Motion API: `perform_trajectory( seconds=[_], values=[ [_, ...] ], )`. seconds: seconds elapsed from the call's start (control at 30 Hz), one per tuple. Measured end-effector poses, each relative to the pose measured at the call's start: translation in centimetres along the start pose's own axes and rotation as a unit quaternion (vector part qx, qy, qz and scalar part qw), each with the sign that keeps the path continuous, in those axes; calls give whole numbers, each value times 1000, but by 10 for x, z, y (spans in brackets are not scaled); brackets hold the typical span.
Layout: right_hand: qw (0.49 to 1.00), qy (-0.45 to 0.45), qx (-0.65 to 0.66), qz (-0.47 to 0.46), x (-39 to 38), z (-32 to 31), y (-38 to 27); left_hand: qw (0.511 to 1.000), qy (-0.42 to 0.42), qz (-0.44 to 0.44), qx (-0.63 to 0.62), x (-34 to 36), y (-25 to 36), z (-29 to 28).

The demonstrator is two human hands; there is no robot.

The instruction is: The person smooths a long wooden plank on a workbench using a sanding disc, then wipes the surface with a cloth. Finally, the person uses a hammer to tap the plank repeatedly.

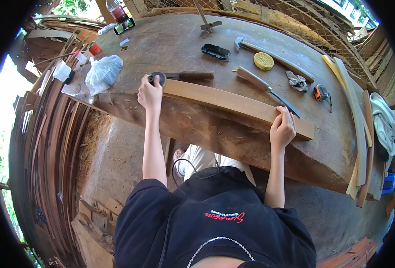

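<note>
A long, straight wooden board (224, 102) lies along the near edge of the workbench (170, 40). My left hand (149, 94) is at its left end, with fingers closed on a round black object (158, 79) like a small roll or disc; its exact kind is unclear. At the board's right end, my right hand (282, 128) has its fingers bent over the near edge, gripping it. Behind the left end rests a wood-handled chisel (196, 75), its blade partly behind the black object. Another chisel (253, 79) lies behind the board, its blade pointing toward my right hand.
Farther back lie a hammer (275, 59), a yellow round block (263, 61), a black case (216, 51), a crumpled rag (296, 81) and an orange tape measure (321, 93). A white plastic bag (103, 74) sits left. Long wood strips (357, 129) lie at the right.
</note>
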State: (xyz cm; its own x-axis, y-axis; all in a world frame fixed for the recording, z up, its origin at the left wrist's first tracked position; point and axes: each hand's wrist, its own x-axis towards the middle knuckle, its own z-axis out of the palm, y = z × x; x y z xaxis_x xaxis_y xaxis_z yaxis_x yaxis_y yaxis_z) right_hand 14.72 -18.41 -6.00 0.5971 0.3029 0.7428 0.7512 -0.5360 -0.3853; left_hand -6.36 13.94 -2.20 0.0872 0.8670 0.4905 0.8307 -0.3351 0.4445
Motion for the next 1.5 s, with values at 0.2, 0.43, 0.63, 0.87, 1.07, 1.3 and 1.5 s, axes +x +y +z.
perform_trajectory(
  seconds=[0.2,0.43,0.63,0.87,1.07,1.3,1.5],
  values=[
    [1000,-1,-4,4,0,0,1,987,-49,81,-127,-78,83,-4],
    [1000,-10,2,12,2,-3,2,940,-127,208,-238,-153,128,-10],
    [1000,-4,-8,13,0,-3,1,1000,-10,-15,-24,-10,23,-4],
    [1000,-1,4,7,2,-1,-3,964,-94,176,-174,-124,111,-4],
    [1000,0,-1,2,1,-3,4,930,-172,198,-258,-155,130,-18],
    [1000,-3,4,3,1,-1,0,999,7,-8,-38,-11,14,8],
    [1000,-5,-5,4,1,-2,0,978,-61,121,-156,-98,101,0]
  ],
)
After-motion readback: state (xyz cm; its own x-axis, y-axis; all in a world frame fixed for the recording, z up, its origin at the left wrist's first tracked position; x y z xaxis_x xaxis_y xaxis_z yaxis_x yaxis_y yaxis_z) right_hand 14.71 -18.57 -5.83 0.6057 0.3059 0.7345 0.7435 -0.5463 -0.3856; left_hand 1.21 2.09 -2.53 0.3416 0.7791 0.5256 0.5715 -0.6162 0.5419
